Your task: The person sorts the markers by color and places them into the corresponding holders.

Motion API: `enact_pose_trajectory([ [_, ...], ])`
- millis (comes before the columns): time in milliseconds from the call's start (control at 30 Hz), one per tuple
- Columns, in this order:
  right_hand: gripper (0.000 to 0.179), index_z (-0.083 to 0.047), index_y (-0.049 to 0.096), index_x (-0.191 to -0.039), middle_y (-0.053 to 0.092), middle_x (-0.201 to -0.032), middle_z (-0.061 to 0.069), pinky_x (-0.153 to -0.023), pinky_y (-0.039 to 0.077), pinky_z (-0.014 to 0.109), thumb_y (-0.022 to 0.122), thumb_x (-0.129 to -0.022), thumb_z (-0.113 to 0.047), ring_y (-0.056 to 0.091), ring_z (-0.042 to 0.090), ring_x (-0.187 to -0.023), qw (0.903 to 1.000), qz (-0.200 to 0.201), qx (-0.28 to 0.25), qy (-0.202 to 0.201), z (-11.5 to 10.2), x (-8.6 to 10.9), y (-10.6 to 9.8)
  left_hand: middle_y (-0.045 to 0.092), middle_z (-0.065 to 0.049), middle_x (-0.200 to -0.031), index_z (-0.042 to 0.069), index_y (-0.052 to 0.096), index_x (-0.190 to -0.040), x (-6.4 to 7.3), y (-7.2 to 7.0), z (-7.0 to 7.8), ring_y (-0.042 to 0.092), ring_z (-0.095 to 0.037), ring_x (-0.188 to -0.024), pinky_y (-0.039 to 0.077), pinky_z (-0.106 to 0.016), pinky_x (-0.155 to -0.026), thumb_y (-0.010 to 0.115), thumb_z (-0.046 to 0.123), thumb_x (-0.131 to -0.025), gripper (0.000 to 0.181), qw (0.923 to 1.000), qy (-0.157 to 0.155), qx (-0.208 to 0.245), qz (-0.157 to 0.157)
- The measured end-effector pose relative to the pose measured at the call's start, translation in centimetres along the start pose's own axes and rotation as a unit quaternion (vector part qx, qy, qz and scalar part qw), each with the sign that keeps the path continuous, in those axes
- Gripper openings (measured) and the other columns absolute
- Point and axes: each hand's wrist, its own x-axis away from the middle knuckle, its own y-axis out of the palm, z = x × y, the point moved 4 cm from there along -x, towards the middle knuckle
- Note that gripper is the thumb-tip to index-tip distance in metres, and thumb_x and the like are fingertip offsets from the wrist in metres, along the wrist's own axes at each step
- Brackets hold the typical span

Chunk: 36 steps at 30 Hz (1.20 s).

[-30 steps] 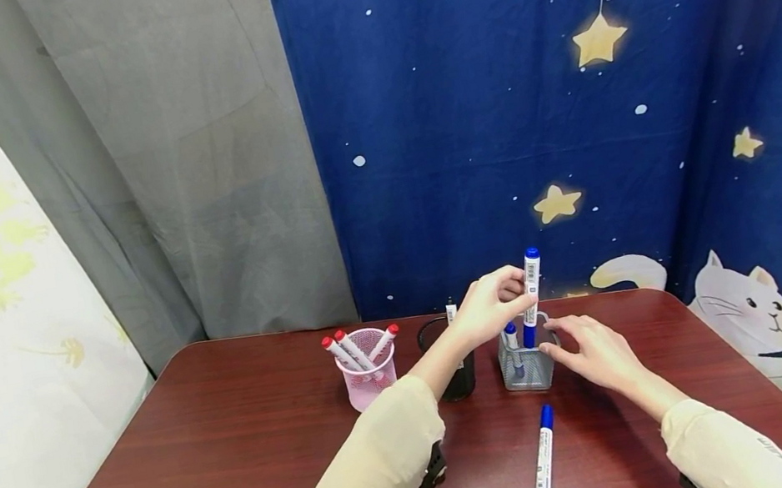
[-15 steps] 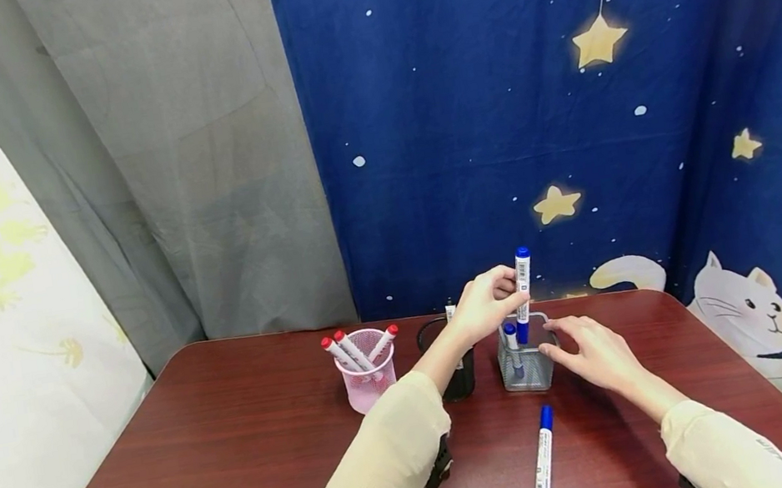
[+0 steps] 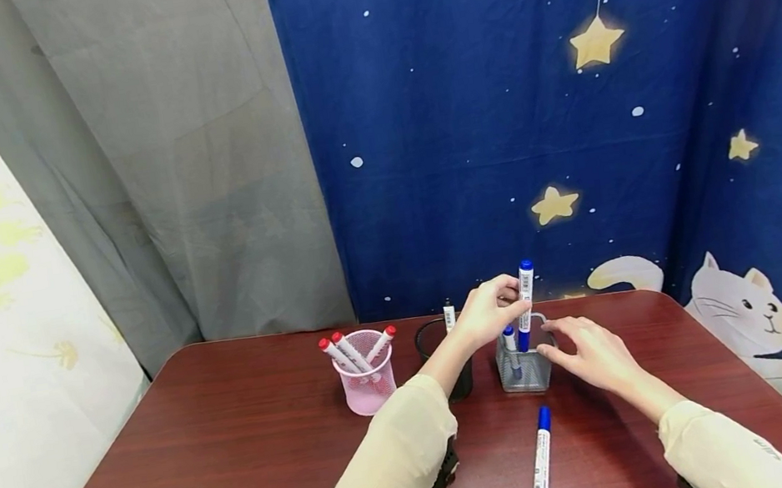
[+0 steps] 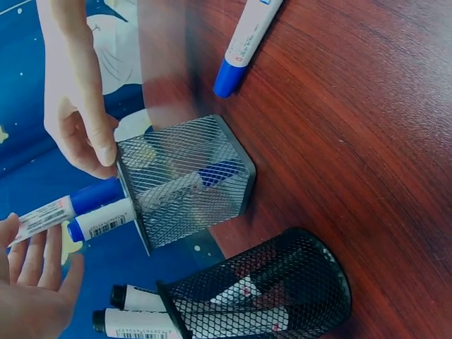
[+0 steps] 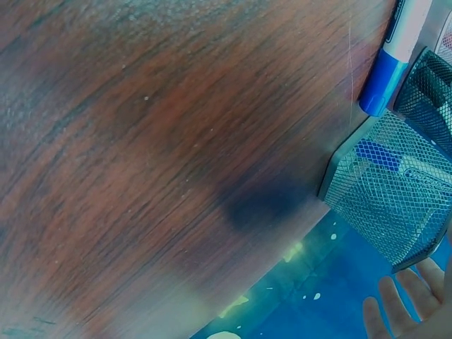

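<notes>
My left hand (image 3: pixel 485 314) pinches a white marker with blue ends (image 3: pixel 525 288), held nearly upright. The marker's lower blue end dips into the mouth of a grey mesh pen holder (image 3: pixel 539 373). Another blue marker (image 3: pixel 509 341) stands inside that holder, against its left side. At the holder's right rim is my right hand (image 3: pixel 592 349), thumb on the near corner and fingers behind it; the left wrist view shows the thumb (image 4: pixel 106 150) right on the rim. A third blue marker (image 3: pixel 541 466) lies on the table in front of the holder.
A black mesh pen holder (image 3: pixel 463 385) with black-capped markers (image 4: pixel 138 321) stands left of the grey one, partly behind my left forearm. Farther left is a pink mesh holder (image 3: pixel 369 399) with red-capped markers (image 3: pixel 351 349). A blue curtain (image 3: pixel 416 105) hangs behind the table.
My left hand has shifted the marker slightly left, then lowered it a little into the grey holder. The right hand stays at the rim.
</notes>
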Motion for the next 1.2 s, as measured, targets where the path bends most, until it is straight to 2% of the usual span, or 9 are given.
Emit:
enact_pose_trajectory([
  [100, 0.04, -0.009, 0.062, -0.105, 0.06, -0.102, 0.008, -0.074, 0.043, 0.046, 0.064, -0.078, -0.039, 0.053, 0.026, -0.094, 1.0, -0.001, 0.001, 0.002, 0.02, -0.01, -0.04, 0.062, -0.003, -0.094, 0.006, 0.057, -0.108, 0.19, -0.05, -0.02, 0.058, -0.009, -0.085, 0.045, -0.021, -0.072, 0.062, 0.018, -0.083, 0.027, 0.9999, -0.001, -0.013, 0.003],
  [233, 0.041, -0.009, 0.062, -0.106, 0.06, -0.102, 0.009, -0.075, 0.043, 0.046, 0.064, -0.078, -0.039, 0.053, 0.026, -0.094, 1.0, -0.002, 0.001, 0.002, 0.11, 0.0, -0.07, 0.06, -0.003, -0.099, 0.008, 0.055, -0.111, 0.27, -0.24, 0.1, 0.056, -0.01, -0.091, 0.044, -0.024, -0.078, 0.061, 0.019, -0.084, 0.03, 0.9996, 0.013, -0.02, 0.015],
  [500, 0.04, -0.009, 0.062, -0.105, 0.06, -0.101, 0.009, -0.074, 0.044, 0.046, 0.064, -0.078, -0.038, 0.053, 0.026, -0.093, 1.0, 0.002, 0.002, -0.001, 0.11, 0.07, -0.09, 0.059, -0.003, -0.098, 0.007, 0.054, -0.112, 0.14, -0.31, 0.15, 0.057, -0.009, -0.087, 0.043, -0.019, -0.074, 0.063, 0.015, -0.082, 0.033, 0.9991, 0.026, -0.012, 0.032],
  [700, 0.04, -0.009, 0.062, -0.106, 0.06, -0.102, 0.009, -0.075, 0.043, 0.046, 0.064, -0.078, -0.039, 0.053, 0.026, -0.095, 1.0, -0.002, -0.001, 0.002, 0.1, 0.03, -0.09, 0.06, 0.002, -0.091, 0.009, 0.057, -0.103, 0.11, -0.44, 0.15, 0.056, -0.005, -0.08, 0.044, -0.018, -0.071, 0.065, 0.018, -0.081, 0.026, 0.9974, 0.027, -0.008, 0.066],
  [967, 0.038, -0.009, 0.062, -0.104, 0.061, -0.1, 0.009, -0.072, 0.044, 0.046, 0.066, -0.077, -0.036, 0.054, 0.026, -0.092, 0.9999, 0.01, 0.003, -0.008, -0.11, 0.02, -0.07, 0.061, 0.008, -0.08, 0.013, 0.06, -0.093, -0.09, -0.55, 0.34, 0.056, -0.001, -0.072, 0.043, -0.018, -0.067, 0.067, 0.023, -0.079, 0.019, 0.9924, 0.023, -0.049, 0.111],
  [1200, 0.041, -0.009, 0.062, -0.106, 0.06, -0.103, 0.009, -0.073, 0.044, 0.046, 0.063, -0.079, -0.04, 0.053, 0.026, -0.094, 1.0, -0.002, 0.007, 0.0, -0.08, 0.08, 0.03, 0.063, 0.003, -0.084, 0.01, 0.06, -0.096, 0.02, -0.65, 0.04, 0.058, -0.004, -0.074, 0.044, -0.018, -0.068, 0.066, 0.02, -0.08, 0.02, 0.9938, 0.022, -0.035, 0.103],
])
